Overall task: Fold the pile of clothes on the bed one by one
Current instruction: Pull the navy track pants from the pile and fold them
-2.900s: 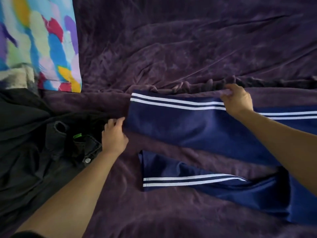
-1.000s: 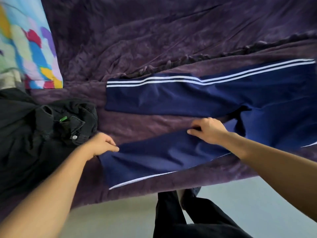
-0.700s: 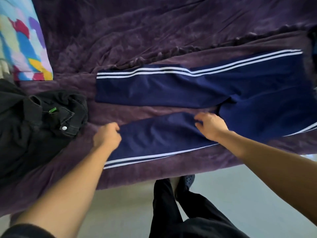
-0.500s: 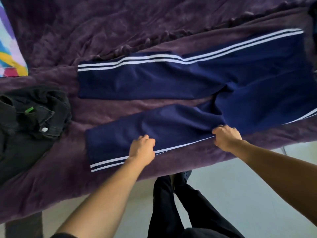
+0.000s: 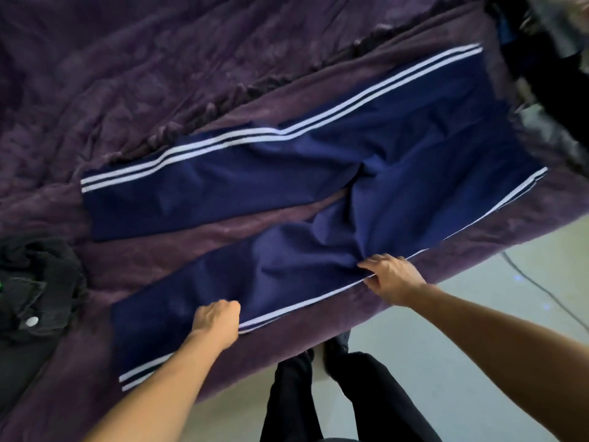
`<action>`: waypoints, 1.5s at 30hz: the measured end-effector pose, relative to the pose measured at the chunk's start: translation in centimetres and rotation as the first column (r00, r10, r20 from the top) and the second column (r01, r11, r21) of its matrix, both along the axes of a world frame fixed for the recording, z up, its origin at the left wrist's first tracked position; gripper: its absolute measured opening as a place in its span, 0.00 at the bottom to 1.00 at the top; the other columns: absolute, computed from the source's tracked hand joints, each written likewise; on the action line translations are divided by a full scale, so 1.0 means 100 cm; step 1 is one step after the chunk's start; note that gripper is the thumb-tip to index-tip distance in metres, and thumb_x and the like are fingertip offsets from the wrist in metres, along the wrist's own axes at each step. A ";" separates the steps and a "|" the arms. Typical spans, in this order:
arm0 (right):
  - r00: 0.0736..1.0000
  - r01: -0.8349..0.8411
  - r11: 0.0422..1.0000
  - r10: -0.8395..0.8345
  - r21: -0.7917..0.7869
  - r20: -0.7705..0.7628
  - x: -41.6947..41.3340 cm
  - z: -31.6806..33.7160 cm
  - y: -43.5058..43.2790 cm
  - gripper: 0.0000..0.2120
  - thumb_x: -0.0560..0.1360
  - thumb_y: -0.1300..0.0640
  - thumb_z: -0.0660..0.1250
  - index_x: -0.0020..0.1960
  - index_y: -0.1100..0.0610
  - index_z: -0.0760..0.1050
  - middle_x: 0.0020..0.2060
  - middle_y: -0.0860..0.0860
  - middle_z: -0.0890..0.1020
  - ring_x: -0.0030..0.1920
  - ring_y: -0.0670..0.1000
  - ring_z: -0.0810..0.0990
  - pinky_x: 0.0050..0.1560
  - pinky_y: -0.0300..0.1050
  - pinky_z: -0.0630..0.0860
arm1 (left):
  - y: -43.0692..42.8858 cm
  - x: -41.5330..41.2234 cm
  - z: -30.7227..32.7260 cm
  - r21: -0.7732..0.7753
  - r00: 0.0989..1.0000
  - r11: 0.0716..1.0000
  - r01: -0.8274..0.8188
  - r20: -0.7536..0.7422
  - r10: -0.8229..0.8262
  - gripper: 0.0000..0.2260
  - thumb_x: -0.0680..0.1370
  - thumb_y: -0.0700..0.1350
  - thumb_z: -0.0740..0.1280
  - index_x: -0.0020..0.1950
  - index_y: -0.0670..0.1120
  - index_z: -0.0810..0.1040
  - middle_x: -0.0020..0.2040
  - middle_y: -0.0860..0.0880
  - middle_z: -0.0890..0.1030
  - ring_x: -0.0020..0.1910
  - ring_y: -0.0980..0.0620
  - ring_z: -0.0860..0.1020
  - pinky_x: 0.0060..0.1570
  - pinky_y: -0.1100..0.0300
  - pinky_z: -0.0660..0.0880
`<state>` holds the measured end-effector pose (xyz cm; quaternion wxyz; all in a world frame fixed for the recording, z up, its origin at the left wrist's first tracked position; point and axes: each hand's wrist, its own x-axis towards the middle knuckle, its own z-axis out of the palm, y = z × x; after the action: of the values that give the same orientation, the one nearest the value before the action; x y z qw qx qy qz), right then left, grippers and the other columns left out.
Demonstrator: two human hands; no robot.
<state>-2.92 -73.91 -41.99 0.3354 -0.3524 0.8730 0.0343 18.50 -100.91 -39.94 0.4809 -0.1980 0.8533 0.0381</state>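
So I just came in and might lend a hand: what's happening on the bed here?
A person standing at the bed's edge is folding laundry. Navy track pants lie spread flat on the purple blanket, legs apart, not yet folded. The left hand and right hand both grip the near leg along its white-striped edge, the right one nearer the waist. A heap of black clothes sits at the left.
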 end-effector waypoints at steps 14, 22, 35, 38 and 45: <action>0.923 0.188 0.969 -0.118 0.160 -0.367 -0.265 0.016 0.188 0.28 0.77 0.60 0.60 0.75 0.52 0.60 0.75 0.54 0.59 0.76 0.56 0.55 0.67 0.56 0.63 | 0.208 -0.212 -0.024 0.171 0.930 0.985 0.006 -0.364 0.058 0.13 0.78 0.45 0.63 0.62 0.49 0.73 0.60 0.49 0.73 0.61 0.47 0.72 0.57 0.54 0.69; 0.873 -0.225 0.972 0.233 0.068 -0.429 -0.344 -0.038 0.228 0.20 0.72 0.63 0.61 0.63 0.59 0.77 0.68 0.57 0.74 0.69 0.59 0.71 0.56 0.60 0.69 | 0.255 -0.255 -0.070 -0.093 0.937 0.991 -0.096 -0.345 0.058 0.18 0.75 0.39 0.65 0.65 0.48 0.70 0.61 0.47 0.70 0.61 0.46 0.70 0.56 0.54 0.71; 0.926 -0.271 0.940 0.313 0.208 -0.211 -0.366 0.040 0.244 0.13 0.75 0.51 0.62 0.58 0.45 0.77 0.57 0.48 0.81 0.58 0.52 0.79 0.52 0.43 0.72 | 0.257 -0.247 -0.001 -0.027 0.903 0.955 -0.295 -0.336 0.269 0.12 0.75 0.39 0.59 0.55 0.50 0.76 0.56 0.49 0.81 0.57 0.45 0.77 0.55 0.54 0.69; 0.984 -0.073 0.996 0.081 0.051 -0.156 -0.394 0.067 0.208 0.08 0.75 0.50 0.65 0.52 0.49 0.79 0.51 0.56 0.83 0.53 0.60 0.81 0.46 0.48 0.74 | 0.205 -0.262 0.017 0.125 0.705 0.841 -0.526 -0.488 0.514 0.09 0.75 0.40 0.63 0.53 0.47 0.78 0.50 0.41 0.82 0.51 0.38 0.79 0.47 0.50 0.74; 0.976 0.179 0.947 -0.206 -0.268 -0.075 -0.472 0.070 0.109 0.10 0.72 0.51 0.73 0.48 0.57 0.79 0.46 0.58 0.82 0.50 0.61 0.80 0.45 0.47 0.71 | 0.064 -0.344 0.031 0.271 0.477 0.744 -0.611 -0.624 0.619 0.07 0.73 0.36 0.68 0.50 0.41 0.81 0.47 0.40 0.82 0.48 0.41 0.79 0.45 0.56 0.69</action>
<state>-50.12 -63.02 -35.04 0.2430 -0.3040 0.9162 -0.0951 -15.86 -94.49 -36.84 0.0892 -0.4586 0.8380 0.2820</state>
